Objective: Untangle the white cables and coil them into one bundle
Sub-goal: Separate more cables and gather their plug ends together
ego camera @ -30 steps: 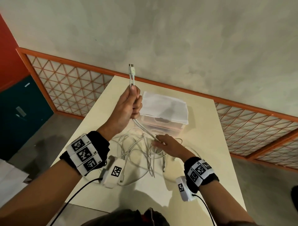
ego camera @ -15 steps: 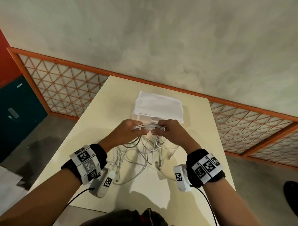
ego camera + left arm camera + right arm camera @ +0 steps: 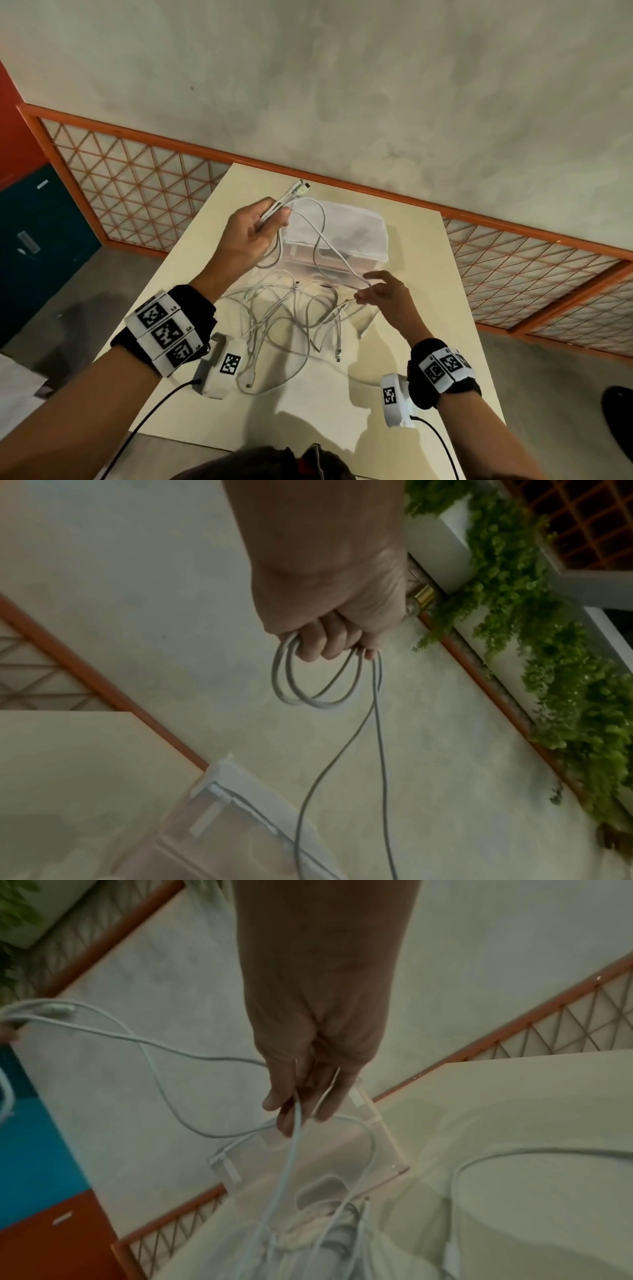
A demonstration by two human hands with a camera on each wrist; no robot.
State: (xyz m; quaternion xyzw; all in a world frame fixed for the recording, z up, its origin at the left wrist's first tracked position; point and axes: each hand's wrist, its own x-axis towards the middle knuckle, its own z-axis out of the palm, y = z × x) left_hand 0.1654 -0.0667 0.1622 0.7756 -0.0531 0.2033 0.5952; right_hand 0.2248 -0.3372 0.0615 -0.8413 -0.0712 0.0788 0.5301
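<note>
My left hand point(image 3: 274, 219) is raised over the table and grips a few small loops of white cable point(image 3: 308, 691). Their plug ends point(image 3: 299, 187) stick out above the fist. One strand point(image 3: 329, 246) runs from that hand down and right to my right hand point(image 3: 364, 294), which pinches it between thumb and fingers, index finger stretched out. In the right wrist view the strand point(image 3: 291, 1150) passes under those fingertips point(image 3: 284, 1123) and drops away. The rest of the white cables point(image 3: 291, 318) lie in a loose tangle on the cream table point(image 3: 438, 342) between my wrists.
A clear plastic box with a white lid point(image 3: 359, 236) stands just behind the tangle, close under both hands. An orange lattice railing point(image 3: 137, 192) runs past the table's far edge. At the left stands a blue cabinet point(image 3: 41, 240).
The hands met in front of the box half a second ago. Since then the left hand has risen up and left with the loops, and the right has drawn back to the right along a strand.
</note>
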